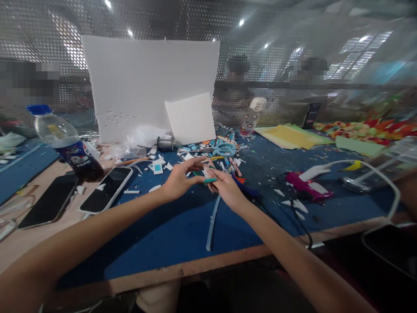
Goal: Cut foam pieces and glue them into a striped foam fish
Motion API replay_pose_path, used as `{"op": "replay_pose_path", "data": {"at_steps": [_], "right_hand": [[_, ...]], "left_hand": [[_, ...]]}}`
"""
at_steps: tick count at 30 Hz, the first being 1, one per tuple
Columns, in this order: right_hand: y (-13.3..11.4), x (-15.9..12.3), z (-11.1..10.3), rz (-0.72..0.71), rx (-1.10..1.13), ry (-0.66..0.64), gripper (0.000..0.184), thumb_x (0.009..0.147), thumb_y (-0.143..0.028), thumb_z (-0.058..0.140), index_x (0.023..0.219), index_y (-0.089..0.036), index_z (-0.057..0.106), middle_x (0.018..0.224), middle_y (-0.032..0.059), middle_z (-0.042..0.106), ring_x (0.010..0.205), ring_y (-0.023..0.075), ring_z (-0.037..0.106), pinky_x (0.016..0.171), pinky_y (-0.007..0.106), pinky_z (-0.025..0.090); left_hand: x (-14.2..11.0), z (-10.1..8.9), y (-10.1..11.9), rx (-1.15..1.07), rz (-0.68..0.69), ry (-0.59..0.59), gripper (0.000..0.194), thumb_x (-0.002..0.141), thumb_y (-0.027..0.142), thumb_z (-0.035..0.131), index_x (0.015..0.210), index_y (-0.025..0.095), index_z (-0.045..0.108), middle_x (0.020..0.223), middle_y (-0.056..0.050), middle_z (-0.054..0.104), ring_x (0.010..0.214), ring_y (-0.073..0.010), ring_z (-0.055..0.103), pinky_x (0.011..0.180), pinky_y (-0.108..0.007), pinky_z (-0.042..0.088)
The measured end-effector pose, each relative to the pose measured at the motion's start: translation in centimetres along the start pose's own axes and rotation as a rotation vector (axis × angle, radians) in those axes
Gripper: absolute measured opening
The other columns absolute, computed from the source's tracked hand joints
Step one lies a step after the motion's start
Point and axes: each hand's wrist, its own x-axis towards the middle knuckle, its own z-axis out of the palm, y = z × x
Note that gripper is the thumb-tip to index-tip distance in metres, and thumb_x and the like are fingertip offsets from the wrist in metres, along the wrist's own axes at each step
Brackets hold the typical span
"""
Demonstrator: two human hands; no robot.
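Note:
Both hands meet above the middle of the blue-topped table. My left hand (pixel 180 179) has its thumb and fingertips curled together at a small green piece (pixel 210 180). My right hand (pixel 228 188) pinches the same piece from the other side; its exact kind is too small to tell. Below the hands, a translucent stick (pixel 213 224), like a glue stick, lies pointing toward the table's front edge. Behind them are light-blue-handled scissors (pixel 224 150) among scattered scraps. A dark blue tool (pixel 246 189), partly hidden by my right hand, lies beside it.
White foam boards (pixel 153 82) stand at the back. A Pepsi bottle (pixel 76 150) and two phones (pixel 106 189) are on the left, a spool (pixel 165 143) behind. To the right are a magenta device (pixel 309 187) with a white cable, a patterned bottle (pixel 252 117) and coloured sheets (pixel 293 135).

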Motion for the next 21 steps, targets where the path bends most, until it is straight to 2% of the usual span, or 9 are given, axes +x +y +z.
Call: {"op": "replay_pose_path", "data": {"at_steps": [2,4,6,8,10,12,16,18,21], "right_hand": [[-0.3,-0.4,-1.1,-0.008,-0.159,-0.011,0.049,0.090,-0.059,0.019,0.069,-0.021,0.044,0.055,-0.0006,0.045,0.050,0.0133,0.043,0.051,0.028,0.038],[-0.6,-0.9,-3.0,-0.011,-0.353,0.012,0.043,0.092,-0.051,0.019,0.072,-0.021,0.043,0.071,0.0050,0.053,0.070,0.0184,0.052,0.068,0.034,0.044],[-0.7,-1.7,-5.2,0.008,-0.576,0.070,0.031,0.089,-0.047,0.031,0.083,-0.020,0.045,0.094,0.0111,0.053,0.096,0.0260,0.049,0.087,0.043,0.039],[-0.5,-2.4,-7.3,0.074,-0.779,0.086,0.031,0.078,-0.044,0.047,0.094,-0.018,0.045,0.106,0.0159,0.048,0.107,0.0342,0.042,0.089,0.051,0.035],[0.0,-2.8,-8.5,0.136,-0.938,0.015,0.040,0.063,-0.039,0.061,0.093,-0.017,0.047,0.103,0.0173,0.049,0.104,0.0388,0.044,0.083,0.052,0.039],[0.5,-2.7,-8.8,0.166,-1.056,-0.069,0.039,0.056,-0.030,0.065,0.089,-0.017,0.049,0.097,0.0164,0.052,0.098,0.0392,0.048,0.078,0.049,0.042],[1.0,-1.8,-7.9,0.167,-1.202,-0.135,0.033,0.061,-0.017,0.060,0.093,-0.014,0.052,0.096,0.0167,0.055,0.093,0.0363,0.054,0.070,0.041,0.044],[1.0,-1.4,-7.6,0.168,-1.224,-0.149,0.034,0.063,-0.017,0.060,0.096,-0.012,0.052,0.097,0.0164,0.055,0.078,0.0300,0.059,0.060,0.034,0.044],[0.8,-1.2,-7.5,0.142,-1.217,-0.133,0.029,0.073,-0.023,0.056,0.099,-0.012,0.051,0.101,0.0166,0.056,0.056,0.0206,0.058,0.047,0.031,0.040]], "left_hand": [[0.1,0.1,-0.1,0.021,0.008,0.006,0.047,0.076,0.026,0.070,0.120,0.015,0.057,0.111,-0.012,0.067,0.099,-0.0220,0.064,0.091,-0.037,0.050],[0.2,-0.1,-0.2,0.046,0.012,0.018,0.044,0.076,0.025,0.069,0.118,0.015,0.058,0.112,-0.011,0.066,0.101,-0.0216,0.063,0.093,-0.037,0.049],[0.1,-0.3,-0.4,0.070,0.003,0.027,0.042,0.075,0.024,0.069,0.115,0.015,0.060,0.112,-0.011,0.066,0.100,-0.0210,0.063,0.093,-0.037,0.049],[-0.1,-0.7,-0.6,0.087,-0.021,0.029,0.040,0.073,0.023,0.070,0.111,0.015,0.062,0.110,-0.011,0.067,0.095,-0.0200,0.063,0.090,-0.037,0.051],[-0.4,-1.0,-0.9,0.089,-0.051,0.026,0.041,0.071,0.023,0.070,0.110,0.015,0.063,0.107,-0.010,0.068,0.091,-0.0193,0.064,0.089,-0.037,0.052],[-0.8,-1.3,-1.0,0.077,-0.086,0.022,0.043,0.070,0.022,0.070,0.111,0.015,0.061,0.105,-0.009,0.069,0.086,-0.0182,0.065,0.085,-0.036,0.054],[-1.5,-2.2,-1.0,0.050,-0.165,0.036,0.044,0.072,0.021,0.066,0.115,0.015,0.057,0.112,-0.011,0.065,0.069,-0.0131,0.065,0.067,-0.029,0.058],[-2.0,-2.9,-1.0,0.042,-0.202,0.055,0.040,0.074,0.021,0.065,0.113,0.015,0.059,0.109,-0.011,0.066,0.065,-0.0122,0.065,0.064,-0.027,0.058],[-3.2,-4.2,-0.9,0.036,-0.243,0.102,0.038,0.074,0.020,0.065,0.112,0.014,0.060,0.099,-0.009,0.068,0.067,-0.0133,0.065,0.065,-0.028,0.059]]}}
